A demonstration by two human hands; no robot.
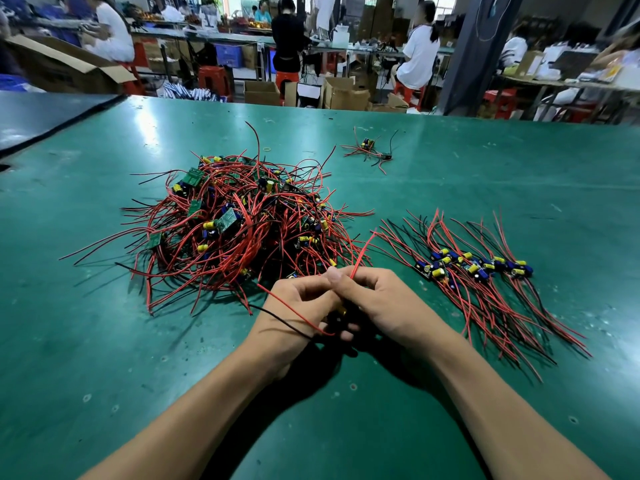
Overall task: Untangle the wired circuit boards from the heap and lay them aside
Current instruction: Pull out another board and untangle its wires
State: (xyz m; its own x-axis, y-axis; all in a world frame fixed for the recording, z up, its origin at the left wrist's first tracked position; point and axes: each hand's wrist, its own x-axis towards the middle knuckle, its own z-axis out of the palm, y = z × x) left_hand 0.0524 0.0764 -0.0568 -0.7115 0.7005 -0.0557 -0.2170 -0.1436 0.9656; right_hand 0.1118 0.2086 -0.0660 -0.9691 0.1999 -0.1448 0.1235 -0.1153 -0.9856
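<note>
Holding one wired board [341, 310] low between both hands, just in front of heap [239, 230]; board mostly hidden by fingers. Left hand [298, 306] curled round it, red and black leads trailing over wrist. Right hand [384, 299] pinched red lead [362, 252] that rose toward heap edge; whether lead was free of tangle, could not tell. Judged well short of done: heap was large, knotted, most boards left. Laid-aside row [478, 271] lay right of hands, wires roughly parallel. Small separate cluster [369, 148] sat far back on green counter [485, 427].

single head-worn view looks forward and down, close over the green table [485, 161].
</note>
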